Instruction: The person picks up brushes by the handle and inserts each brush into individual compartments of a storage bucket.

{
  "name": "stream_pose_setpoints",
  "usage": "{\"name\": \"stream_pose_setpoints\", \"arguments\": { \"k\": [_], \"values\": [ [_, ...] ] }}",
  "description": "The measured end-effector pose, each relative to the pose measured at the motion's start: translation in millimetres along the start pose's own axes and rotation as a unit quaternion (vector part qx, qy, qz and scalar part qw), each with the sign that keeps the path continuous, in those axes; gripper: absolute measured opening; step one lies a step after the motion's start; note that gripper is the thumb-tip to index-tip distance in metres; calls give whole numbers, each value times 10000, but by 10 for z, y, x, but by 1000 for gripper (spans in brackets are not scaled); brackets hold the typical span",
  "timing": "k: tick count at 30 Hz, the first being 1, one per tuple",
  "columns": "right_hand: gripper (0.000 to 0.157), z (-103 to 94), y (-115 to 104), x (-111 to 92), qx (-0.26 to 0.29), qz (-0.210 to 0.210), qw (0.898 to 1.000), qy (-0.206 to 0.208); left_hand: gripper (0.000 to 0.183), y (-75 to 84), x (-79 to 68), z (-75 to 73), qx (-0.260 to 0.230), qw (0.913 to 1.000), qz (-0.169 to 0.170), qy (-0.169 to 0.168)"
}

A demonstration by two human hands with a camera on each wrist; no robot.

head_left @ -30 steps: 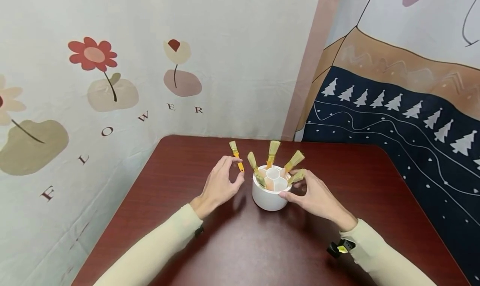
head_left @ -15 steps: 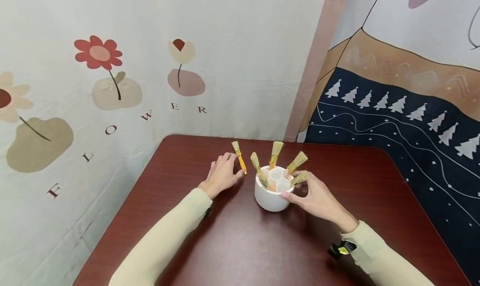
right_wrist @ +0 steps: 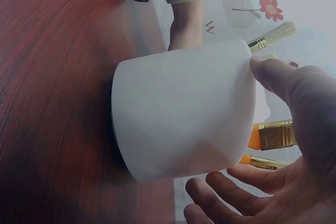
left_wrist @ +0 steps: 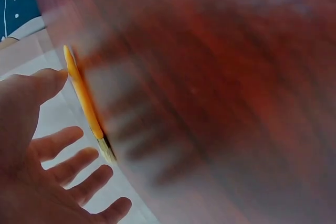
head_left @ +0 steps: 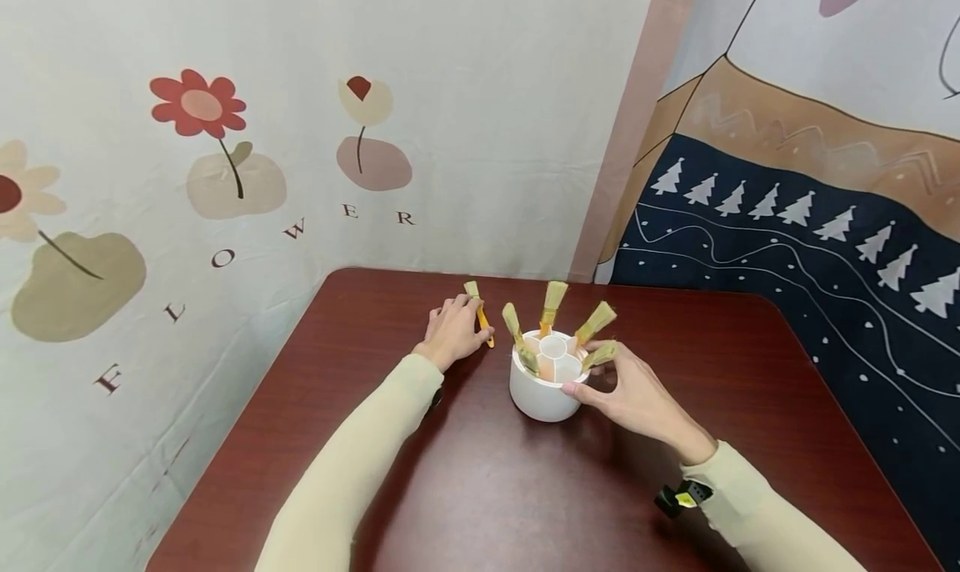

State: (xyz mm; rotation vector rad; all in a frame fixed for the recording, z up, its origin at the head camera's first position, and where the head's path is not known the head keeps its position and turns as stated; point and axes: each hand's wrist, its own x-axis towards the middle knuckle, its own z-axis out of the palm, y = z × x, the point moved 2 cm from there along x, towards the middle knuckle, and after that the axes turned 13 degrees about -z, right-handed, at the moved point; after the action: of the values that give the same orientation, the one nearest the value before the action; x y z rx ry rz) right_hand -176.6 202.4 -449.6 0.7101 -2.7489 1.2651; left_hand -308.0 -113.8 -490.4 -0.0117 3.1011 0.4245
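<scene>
A paintbrush [head_left: 486, 327] with an orange handle and pale bristles lies on the table left of a white round brush holder [head_left: 542, 401]. Over it reaches my left hand [head_left: 452, 330]; in the left wrist view the fingers are spread, with the thumb tip beside the orange handle [left_wrist: 83, 95]. Whether the thumb touches it I cannot tell. My right hand [head_left: 637, 395] holds the holder at its right side, thumb on the near rim and fingers round the far side. Several paintbrushes [head_left: 553, 298] stand bristles up in the holder's outer compartments, leaning outward.
The dark red wooden table [head_left: 465, 489] ends at a back edge against a hanging flower-print cloth [head_left: 480, 138]. On the right hangs a navy cloth [head_left: 780, 305] with white trees. Both wrists wear straps under pale sleeves.
My left hand has moved forward and right, coming down over the lying paintbrush. The right hand keeps its hold on the holder. The head view has shifted slightly.
</scene>
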Motion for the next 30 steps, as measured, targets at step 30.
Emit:
{"name": "stream_pose_setpoints", "arguments": {
  "k": [30],
  "values": [
    [80, -34, -20, 24, -31, 129, 9999, -66, 65, -157, 83, -117, 299, 9945, 635, -772]
  ]
}}
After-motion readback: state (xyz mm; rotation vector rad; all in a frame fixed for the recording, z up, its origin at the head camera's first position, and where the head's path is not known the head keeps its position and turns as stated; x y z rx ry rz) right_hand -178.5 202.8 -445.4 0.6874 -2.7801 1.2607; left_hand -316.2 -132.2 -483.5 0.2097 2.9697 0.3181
